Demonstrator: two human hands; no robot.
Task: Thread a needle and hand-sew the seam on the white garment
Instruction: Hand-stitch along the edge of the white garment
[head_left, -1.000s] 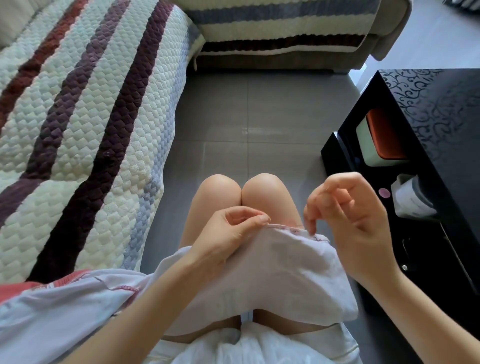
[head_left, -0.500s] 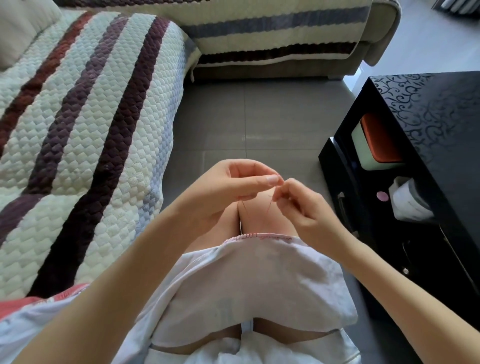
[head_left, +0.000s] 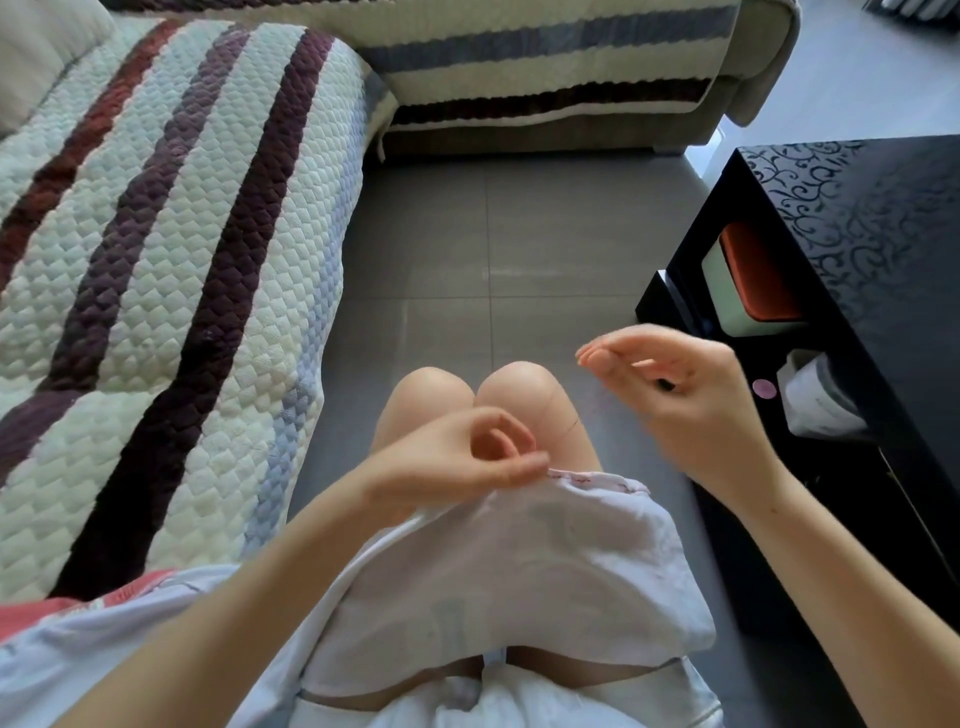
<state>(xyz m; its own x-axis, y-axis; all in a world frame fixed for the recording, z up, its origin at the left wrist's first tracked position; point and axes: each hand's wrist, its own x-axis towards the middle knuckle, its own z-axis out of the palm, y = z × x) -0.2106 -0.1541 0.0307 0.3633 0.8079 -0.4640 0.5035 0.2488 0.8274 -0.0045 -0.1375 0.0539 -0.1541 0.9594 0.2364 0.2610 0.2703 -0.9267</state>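
While our left hand (head_left: 457, 457) pinches the hem of the white garment (head_left: 519, 571) and our right hand (head_left: 691, 395), raised beside that pinch, nips the thread (head_left: 570, 423), we judge threading done and most sewing left.

We're riding the single head-worn camera here, looking forward and steeply down, in close over the white garment (head_left: 519, 561) on the lap, and the wide angle pulls in the striped sofa (head_left: 171, 291) left of it, the grey floor (head_left: 488, 249) beyond it and the black table (head_left: 862, 244) to its right.
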